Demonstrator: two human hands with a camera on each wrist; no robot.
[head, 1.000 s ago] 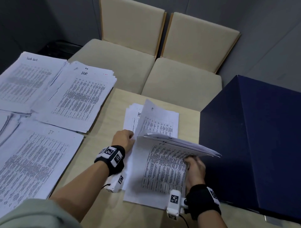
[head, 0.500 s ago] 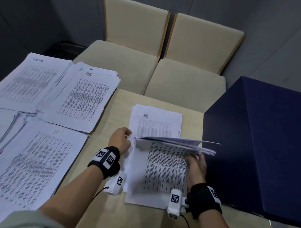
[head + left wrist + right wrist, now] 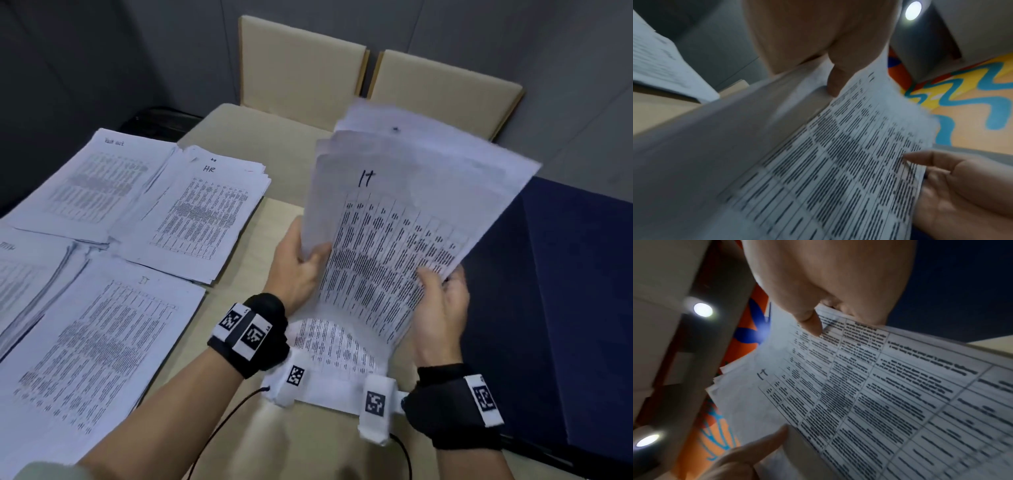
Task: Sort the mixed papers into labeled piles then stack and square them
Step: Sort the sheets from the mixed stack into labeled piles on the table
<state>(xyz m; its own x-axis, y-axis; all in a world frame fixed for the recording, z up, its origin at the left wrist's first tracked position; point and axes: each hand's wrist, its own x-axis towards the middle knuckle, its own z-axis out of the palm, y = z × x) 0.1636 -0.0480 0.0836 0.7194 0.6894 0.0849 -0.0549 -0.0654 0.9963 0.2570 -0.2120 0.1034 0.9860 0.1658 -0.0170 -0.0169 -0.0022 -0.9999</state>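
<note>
Left hand [image 3: 297, 270] and right hand [image 3: 442, 305] each grip an edge of the unsorted paper sheaf [image 3: 400, 236]; loosen both slightly and tap its lower edge square on the bench [image 3: 308, 442].

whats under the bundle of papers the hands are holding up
Under the held bundle one printed sheet lies on the wooden table. The bundle covers its far part, so whether more papers lie there cannot be seen.

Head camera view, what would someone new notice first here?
A fanned sheaf of papers, its front sheet hand-marked "IT", is held up over the wooden table by the left hand and right hand. To the left lie sorted piles, one marked HR. A dark blue box stands at right.
</note>
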